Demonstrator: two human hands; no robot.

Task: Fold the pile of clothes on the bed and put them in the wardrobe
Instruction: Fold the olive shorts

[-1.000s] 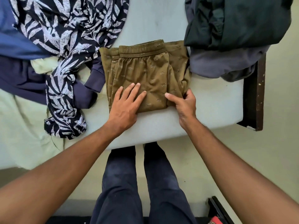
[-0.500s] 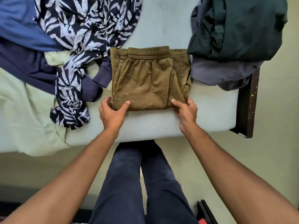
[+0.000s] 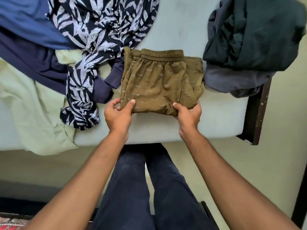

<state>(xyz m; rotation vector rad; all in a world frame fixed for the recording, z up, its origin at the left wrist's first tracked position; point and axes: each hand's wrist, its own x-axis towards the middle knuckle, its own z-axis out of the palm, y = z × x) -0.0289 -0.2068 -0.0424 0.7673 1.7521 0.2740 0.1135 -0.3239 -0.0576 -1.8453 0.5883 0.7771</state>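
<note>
One folded olive-brown garment (image 3: pixel 157 83) lies on the bed (image 3: pixel 216 117), near its front edge and about midway between two groups of clothes. Its elastic waistband faces the far side, and its folded edge faces the person.

Both hands hold that near edge. The left hand (image 3: pixel 118 114) grasps the near left corner, with the thumb pressed on top of the cloth and the fingers curled beneath it. The right hand (image 3: pixel 189 114) grasps the near right corner the same way, thumb on top and fingers tucked under. The near edge looks slightly lifted off the mattress, while the rest of the garment lies flat.

To the left are four loose pieces:
- One navy garment with a white leaf print (image 3: pixel 103 30) trails from the far side toward the near edge.
- One bright blue piece (image 3: pixel 25 22) lies at the far left.
- One plain navy piece (image 3: pixel 33 63) lies under the blue one, and its cuff touches the left side of the olive garment.
- One pale green cloth (image 3: pixel 25 105) hangs over the near left edge of the bed.

To the right are two pieces, one dark green garment (image 3: pixel 257 35) heaped on one grey garment (image 3: pixel 232 78). The grey one just meets the right side of the olive garment and hangs over the dark wooden bed frame (image 3: pixel 255 113).

The person's two legs, in navy trousers (image 3: pixel 132 188), stand against the bed. A corner of a red patterned rug (image 3: pixel 10 223) shows at the near left.
</note>
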